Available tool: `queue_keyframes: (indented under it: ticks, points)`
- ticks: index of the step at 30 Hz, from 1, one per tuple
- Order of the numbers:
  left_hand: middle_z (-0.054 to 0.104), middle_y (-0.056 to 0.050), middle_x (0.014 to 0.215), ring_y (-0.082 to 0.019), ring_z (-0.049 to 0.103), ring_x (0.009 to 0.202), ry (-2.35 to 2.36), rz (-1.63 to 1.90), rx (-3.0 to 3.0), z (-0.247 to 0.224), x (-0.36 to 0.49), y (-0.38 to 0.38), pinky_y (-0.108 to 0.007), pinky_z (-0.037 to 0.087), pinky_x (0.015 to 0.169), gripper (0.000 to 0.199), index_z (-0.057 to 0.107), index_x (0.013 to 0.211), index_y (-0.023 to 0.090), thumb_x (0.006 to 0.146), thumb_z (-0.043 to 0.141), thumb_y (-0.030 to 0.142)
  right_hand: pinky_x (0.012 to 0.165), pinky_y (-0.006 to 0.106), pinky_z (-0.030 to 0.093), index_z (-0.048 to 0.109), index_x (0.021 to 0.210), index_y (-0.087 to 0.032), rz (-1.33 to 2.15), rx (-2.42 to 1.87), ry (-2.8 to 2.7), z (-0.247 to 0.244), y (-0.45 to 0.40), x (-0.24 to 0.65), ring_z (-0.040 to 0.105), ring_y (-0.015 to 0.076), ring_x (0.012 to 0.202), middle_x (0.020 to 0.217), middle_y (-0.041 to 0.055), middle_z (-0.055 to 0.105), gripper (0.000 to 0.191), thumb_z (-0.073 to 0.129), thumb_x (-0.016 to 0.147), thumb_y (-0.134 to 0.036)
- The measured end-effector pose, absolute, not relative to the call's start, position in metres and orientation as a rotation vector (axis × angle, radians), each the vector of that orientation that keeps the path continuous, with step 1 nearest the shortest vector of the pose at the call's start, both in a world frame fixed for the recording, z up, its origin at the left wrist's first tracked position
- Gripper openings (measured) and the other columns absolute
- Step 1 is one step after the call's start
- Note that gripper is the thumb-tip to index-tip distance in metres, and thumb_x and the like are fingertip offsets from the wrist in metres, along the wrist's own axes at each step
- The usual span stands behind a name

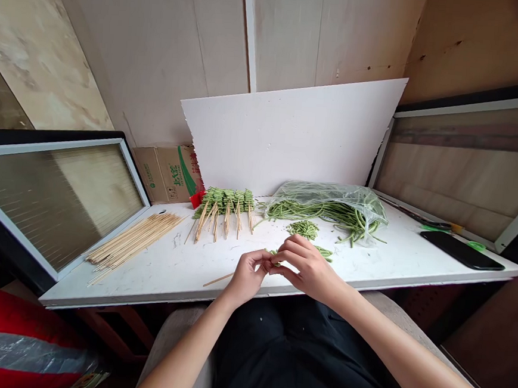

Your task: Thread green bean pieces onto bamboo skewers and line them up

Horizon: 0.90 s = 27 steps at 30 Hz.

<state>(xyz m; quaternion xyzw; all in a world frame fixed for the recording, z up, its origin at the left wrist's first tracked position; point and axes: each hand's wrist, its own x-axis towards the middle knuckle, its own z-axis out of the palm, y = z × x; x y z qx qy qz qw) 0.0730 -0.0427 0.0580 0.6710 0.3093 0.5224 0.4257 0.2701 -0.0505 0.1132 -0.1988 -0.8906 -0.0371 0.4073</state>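
Observation:
Both hands meet over the front edge of the white table. My left hand is closed on a thin bamboo skewer, whose bare end sticks out to the left. Pressed together at the left fingertips, the fingers of my right hand pinch a short piece of green bean; how far it sits on the skewer is hidden. Just beyond the right hand lie a heap of cut green beans and a smaller cluster of bean pieces.
Bundles of skewered beans lie at the back, left of a clear bag of long beans. Loose bamboo skewers spread at the left. A black phone rests at the right. A white board and a carton stand behind.

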Motion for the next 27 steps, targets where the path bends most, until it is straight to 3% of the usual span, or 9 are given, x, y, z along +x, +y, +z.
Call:
queue_keyframes:
  ticks: [11,17,22,25,27]
  points:
    - [0.077,-0.008,0.092,-0.021,0.069,0.088,1.013,1.396,1.886,0.072,0.069,-0.050,-0.033,0.052,0.084,0.021,0.079,0.095,0.018,0.095,0.073,0.037,0.082,0.041,0.048,0.075,0.106,-0.022,-0.155,-0.575,-2.300,0.116,-0.040,0.281,0.058,0.0260,0.092,0.093,0.0094,0.071,0.016,0.063,0.104,-0.033]
    - [0.078,-0.010,0.099,-0.022,0.072,0.091,1.076,1.360,1.830,0.074,0.062,-0.046,-0.034,0.056,0.085,0.031,0.076,0.107,0.018,0.099,0.066,0.046,0.081,0.041,0.051,0.076,0.099,-0.022,-0.101,-0.641,-2.284,0.110,-0.019,0.296,0.059,0.0270,0.092,0.091,0.0099,0.073,0.016,0.064,0.103,-0.033]
    - [0.078,-0.009,0.099,-0.020,0.070,0.088,1.261,1.320,1.890,0.067,0.042,-0.027,-0.031,0.055,0.081,0.023,0.075,0.104,0.018,0.098,0.066,0.039,0.081,0.043,0.052,0.077,0.108,-0.022,-0.110,-0.771,-2.224,0.103,0.001,0.315,0.060,0.0279,0.092,0.093,0.0114,0.074,0.021,0.059,0.105,-0.033]
    - [0.078,-0.008,0.095,-0.020,0.069,0.083,1.460,1.090,2.033,0.061,0.027,-0.019,-0.031,0.054,0.079,0.014,0.076,0.099,0.019,0.092,0.071,0.030,0.081,0.044,0.053,0.076,0.119,-0.020,-0.109,-0.818,-2.162,0.099,0.007,0.322,0.060,0.0292,0.093,0.096,0.0136,0.074,0.029,0.052,0.108,-0.032]
    - [0.077,-0.008,0.095,-0.022,0.069,0.085,1.602,0.905,2.114,0.057,0.018,-0.017,-0.033,0.053,0.080,0.016,0.077,0.099,0.019,0.088,0.075,0.030,0.080,0.044,0.054,0.077,0.115,-0.020,-0.089,-0.827,-2.140,0.098,0.009,0.324,0.060,0.0294,0.092,0.095,0.0142,0.074,0.031,0.050,0.108,-0.034]
